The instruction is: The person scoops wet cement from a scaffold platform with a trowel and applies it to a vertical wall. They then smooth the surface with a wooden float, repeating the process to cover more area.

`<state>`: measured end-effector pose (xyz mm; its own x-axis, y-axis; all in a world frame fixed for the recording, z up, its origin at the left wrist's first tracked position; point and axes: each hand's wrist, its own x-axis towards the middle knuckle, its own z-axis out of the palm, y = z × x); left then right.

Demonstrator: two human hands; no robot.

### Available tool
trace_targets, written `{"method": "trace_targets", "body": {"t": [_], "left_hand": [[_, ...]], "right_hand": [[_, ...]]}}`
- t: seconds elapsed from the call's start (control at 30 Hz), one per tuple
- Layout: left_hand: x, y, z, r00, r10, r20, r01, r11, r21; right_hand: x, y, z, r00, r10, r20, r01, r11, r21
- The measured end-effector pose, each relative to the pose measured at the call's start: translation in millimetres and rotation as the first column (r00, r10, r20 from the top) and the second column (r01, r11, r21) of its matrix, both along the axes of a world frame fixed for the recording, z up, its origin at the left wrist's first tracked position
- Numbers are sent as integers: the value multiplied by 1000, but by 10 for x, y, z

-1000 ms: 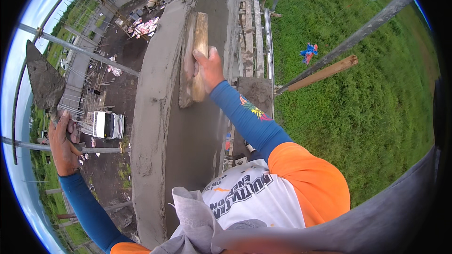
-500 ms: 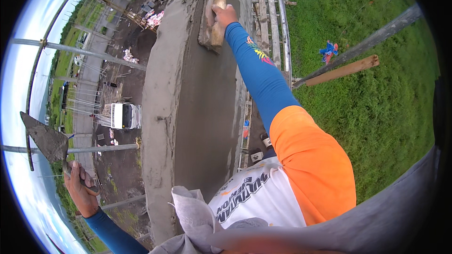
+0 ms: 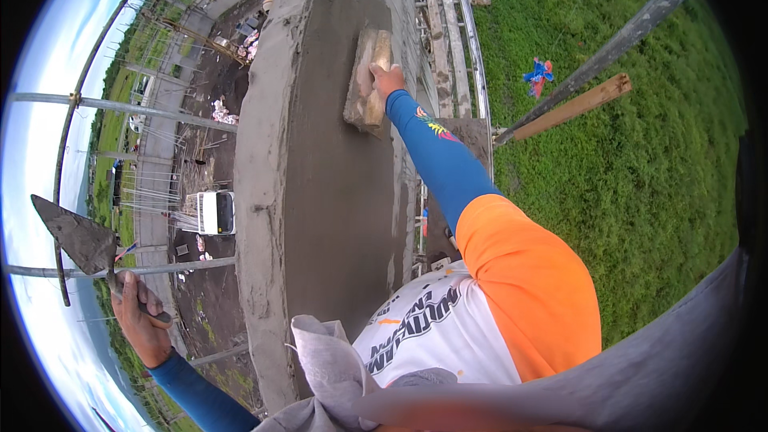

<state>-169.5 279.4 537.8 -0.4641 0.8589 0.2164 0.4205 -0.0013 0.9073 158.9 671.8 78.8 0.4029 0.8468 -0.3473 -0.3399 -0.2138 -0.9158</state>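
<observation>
My right hand (image 3: 387,80) is closed round the grip of a wooden plastering float (image 3: 365,72), whose flat face lies against the wet grey mortar (image 3: 336,192) on top of the wall. In my left hand (image 3: 141,320), out past the wall's left side, is a pointing trowel (image 3: 78,234). Its mortar-smeared blade tilts up and to the left, away from my fingers. The wall's rough left edge (image 3: 260,216) runs lengthwise beside the smooth mortar strip.
Scaffold planks (image 3: 448,40) run along the wall's right side, with a steel pipe (image 3: 600,52) and a wooden board (image 3: 572,108) sticking out over grass. More pipes (image 3: 128,108) cross at the left. Far below stand a white truck (image 3: 214,213) and pale sacks (image 3: 224,112).
My right hand has drawn the float nearer along the mortar. The left hand still holds the trowel in much the same place. The view has shifted slightly.
</observation>
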Motion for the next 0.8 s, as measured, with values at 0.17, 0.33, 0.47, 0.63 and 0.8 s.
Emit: {"method": "trace_targets", "body": {"t": [0.17, 0.33, 0.47, 0.63, 0.8], "left_hand": [[-5, -49, -41, 1000, 27, 2, -27, 999, -36], [-44, -180, -64, 992, 122, -7, -122, 992, -23], [-50, -316, -68, 978, 210, -13, -211, 976, -63], [-21, -259, -57, 974, 223, -26, -224, 970, -98], [14, -108, -65, 980, 199, 1, -199, 978, -66]], "right_hand": [[24, 643, 1292, 979, 138, -149, -73, 923, 377], [38, 1306, 1786, 998, 31, 48, -48, 917, 396], [248, 1549, 1455, 994, 107, 17, -108, 983, 151], [323, 1245, 803, 981, 117, 152, -98, 987, -130], [426, 1304, 506, 994, 19, 103, -18, 1000, -15]]}}
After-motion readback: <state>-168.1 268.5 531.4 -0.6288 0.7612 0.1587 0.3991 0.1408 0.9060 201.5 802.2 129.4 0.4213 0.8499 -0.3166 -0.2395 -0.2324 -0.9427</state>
